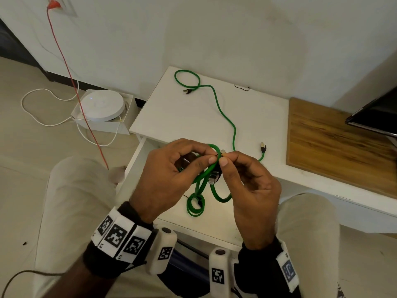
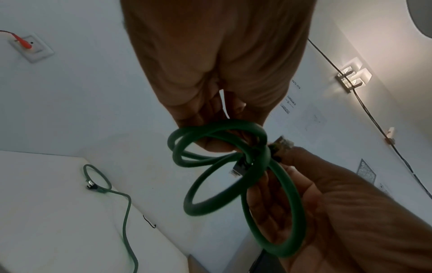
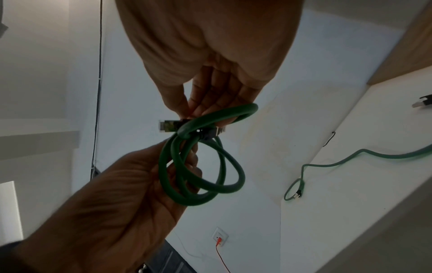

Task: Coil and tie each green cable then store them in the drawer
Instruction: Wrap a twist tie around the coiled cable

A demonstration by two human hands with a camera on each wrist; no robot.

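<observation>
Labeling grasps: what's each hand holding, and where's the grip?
Both hold the coiled green cable where its loops cross: left hand grips the loops, right hand pinches beside a connector.

A plain white painted wall [image 1: 214,35] rises behind a low white cabinet top [image 1: 182,117], which meets a brown wood-grain panel [image 1: 335,143] on its right side. A dark flat screen corner [image 1: 378,112] juts in above that panel. The floor is pale beige tile [image 1: 19,151] with a dark skirting strip [image 1: 64,79] along the wall's foot. On the floor beside the cabinet sits an open white cardboard box [image 1: 101,123] holding a round white disc device [image 1: 102,105], with a thin white cord [image 1: 36,104] looping nearby. An orange cord [image 1: 64,61] runs from a white wall socket plate [image 1: 62,6] down toward the floor. A lit white wall lamp [image 2: 353,75] glows in the left wrist view.
</observation>
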